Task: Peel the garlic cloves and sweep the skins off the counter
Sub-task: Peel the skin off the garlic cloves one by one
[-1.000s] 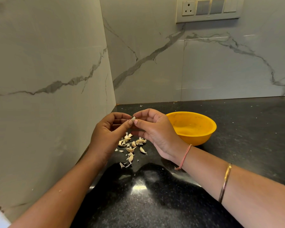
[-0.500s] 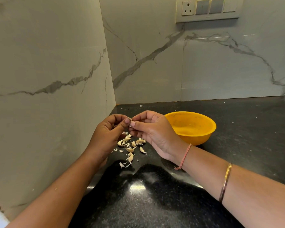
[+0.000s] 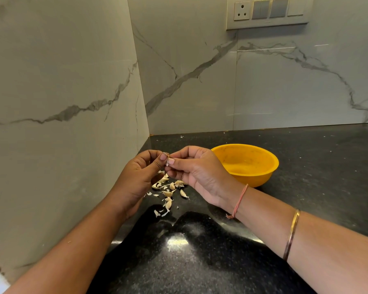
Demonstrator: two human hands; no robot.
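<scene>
Right, over the dark counter, up near its back left corner, both hands are raised and meeting fingertip to fingertip. The left hand has its fingers curled in tight, thumb pressed forward. The right hand mirrors it, thumb and forefinger closed. Between them sits a small pale garlic clove, pinched from both sides and held clear of the counter; only a sliver of it shows. Directly beneath the hands lies a loose scatter of garlic skins, close to the left wall edge, with a few stray flakes trailing toward the front edge. Just to the right of the right hand stands a yellow bowl, upright, set toward the back edge; I can't tell what's inside. On the right forearm there's a pink thread at the wrist and a gold bangle further up. High on the marble back wall sits a switch panel.
</scene>
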